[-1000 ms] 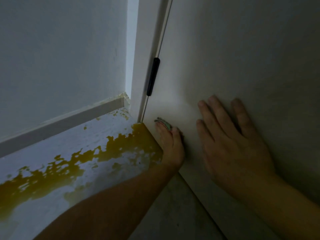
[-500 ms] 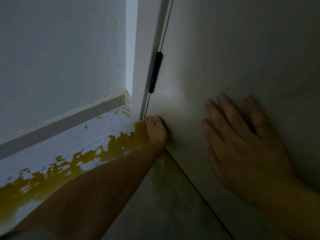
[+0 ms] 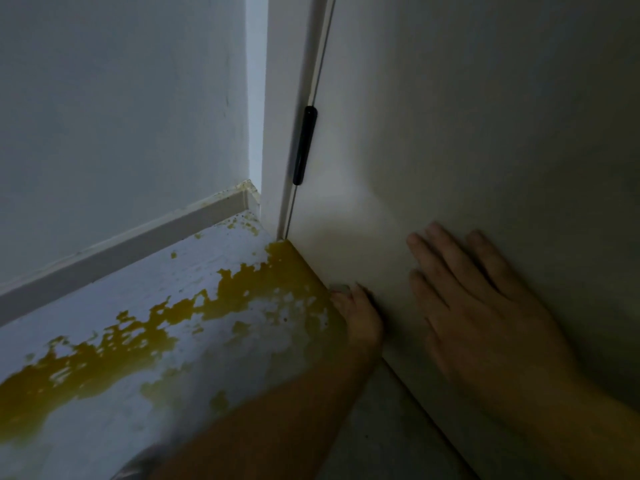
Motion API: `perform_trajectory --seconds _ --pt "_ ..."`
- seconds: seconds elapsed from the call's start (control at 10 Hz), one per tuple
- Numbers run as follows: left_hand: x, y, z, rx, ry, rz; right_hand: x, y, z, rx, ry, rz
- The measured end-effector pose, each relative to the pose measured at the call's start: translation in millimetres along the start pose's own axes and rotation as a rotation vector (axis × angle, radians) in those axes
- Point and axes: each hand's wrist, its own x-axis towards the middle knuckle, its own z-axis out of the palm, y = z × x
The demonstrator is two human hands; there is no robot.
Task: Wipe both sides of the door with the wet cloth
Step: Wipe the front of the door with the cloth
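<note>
The pale door (image 3: 485,133) fills the right of the view, hinged at its left edge. My left hand (image 3: 360,320) is low at the door's bottom edge, pressing the cloth (image 3: 339,288) against it; only a small grey-green scrap of cloth peeks out past my fingertips. My right hand (image 3: 485,306) lies flat on the door face just to the right, fingers straight and spread, holding nothing.
A black hinge (image 3: 304,145) joins the door to the white frame (image 3: 277,133). To the left is a grey wall with a skirting board (image 3: 121,247). The floor (image 3: 138,323) has worn pale paint with yellow-brown patches.
My left hand slid along the door's bottom edge toward the hinge corner, then back away from it to the right. My right hand stayed flat on the door.
</note>
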Motion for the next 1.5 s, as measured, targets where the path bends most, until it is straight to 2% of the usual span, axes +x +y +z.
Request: perform_trajectory --seconds 0.1,0.2,0.3,0.4,0.5,0.6,0.7,0.8,0.9,1.0,1.1,1.2,1.3,1.4,1.5 --pt "-29 29 11 -0.08 0.014 -0.058 -7 4 -3 -0.059 0.051 0.033" --pt "-54 56 11 -0.071 0.127 0.1 -15 15 -20 -0.075 0.154 0.031" --pt "-105 86 23 -0.029 0.028 0.48 -26 39 -52 -0.118 0.272 0.096" --pt "-138 123 26 0.101 -0.013 0.95 -37 64 -97 -0.119 0.438 0.183" --pt "-174 187 24 0.206 0.025 1.328 -52 88 -150 -0.128 0.545 0.249" --pt "-200 250 22 0.311 0.057 1.577 -75 112 -195 -0.157 0.59 0.304" --pt "-235 321 22 0.376 0.071 1.737 -95 138 -229 -0.193 0.618 0.367" --pt "-273 384 26 0.4 0.092 1.847 -112 157 -251 -0.244 0.619 0.4" --pt "-288 399 28 0.433 0.104 1.906 -130 165 -258 -0.282 0.609 0.428" --pt "-277 384 20 0.519 0.134 1.9 -149 164 -253 -0.293 0.591 0.445" --pt "-273 403 13 0.524 0.153 1.829 -166 166 -249 -0.284 0.604 0.47" --pt "-300 417 24 0.487 0.134 1.882 -179 168 -246 -0.26 0.645 0.521" --pt "-336 383 52 0.532 0.016 2.123 -189 172 -242 -0.24 0.688 0.559" --pt "-331 380 51 0.571 0.056 2.185 -193 174 -240 -0.241 0.697 0.552" --pt "-304 417 27 0.551 0.176 2.03 -192 174 -238 -0.252 0.69 0.55"
